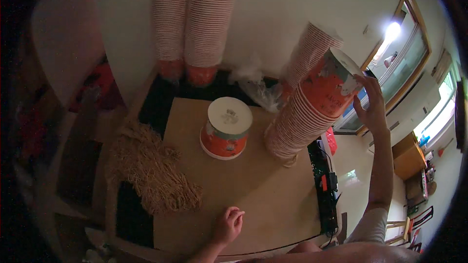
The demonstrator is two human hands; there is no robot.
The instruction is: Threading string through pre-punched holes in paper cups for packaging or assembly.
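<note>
A tall stack of upside-down orange paper buckets (297, 129) stands on the right side of the table. My right hand (373, 102) is at its top, fingers at the base edge and thumb by the side of the uppermost paper bucket (329, 85). That bucket still sits over the others. Near the table's front edge, my left hand (229, 225) is loosely closed, with nothing visible in it. A single paper bucket (226, 134) rests upside down on the brown board, its white base upward. Left of it lies a heap of tan shredded paper strands (151, 165).
Two wrapped bucket stacks (195, 34) stand against the wall, and another stack (314, 48) is behind the near one. Crumpled clear plastic (258, 85) lies at the back. A brown board (243, 204) covers much of the dark tabletop. A black power strip (329, 185) lines the right edge.
</note>
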